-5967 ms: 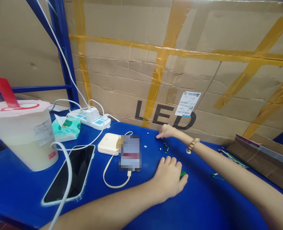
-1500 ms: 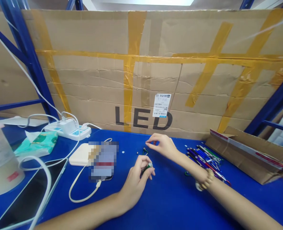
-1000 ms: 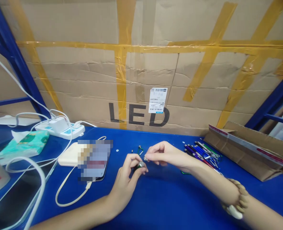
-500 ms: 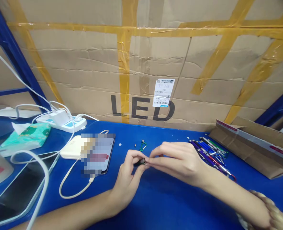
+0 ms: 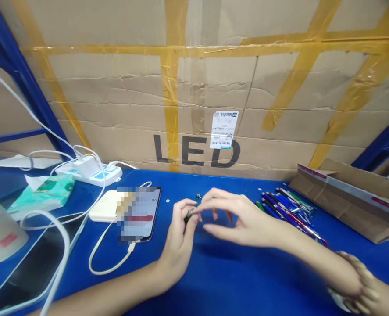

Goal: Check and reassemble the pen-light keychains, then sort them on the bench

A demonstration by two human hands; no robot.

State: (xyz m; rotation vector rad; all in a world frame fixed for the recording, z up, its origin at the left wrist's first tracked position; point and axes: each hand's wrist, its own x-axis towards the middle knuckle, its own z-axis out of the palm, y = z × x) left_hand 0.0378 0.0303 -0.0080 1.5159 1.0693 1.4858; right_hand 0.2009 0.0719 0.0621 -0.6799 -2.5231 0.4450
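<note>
Fingers (image 5: 188,206) of the left hand (image 5: 177,237) pinch a small dark part (image 5: 190,215), wrist resting low on the blue tabletop (image 5: 233,281). Right hand (image 5: 243,217) hovers palm-down, thumb and forefinger narrowed onto the same part's tip (contact hard to confirm). Green clip (image 5: 198,198) just behind the fingers; pens (image 5: 286,206) well right; phone (image 5: 138,213) left.

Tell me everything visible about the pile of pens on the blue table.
The pile of pens lies flat on the blue table, right of the right hand and left of an open cardboard box. Mostly blue and purple barrels, a few green and one reddish, slim, glossy like plastic or metal, lying roughly parallel and overlapping. No hand touches them.
</note>
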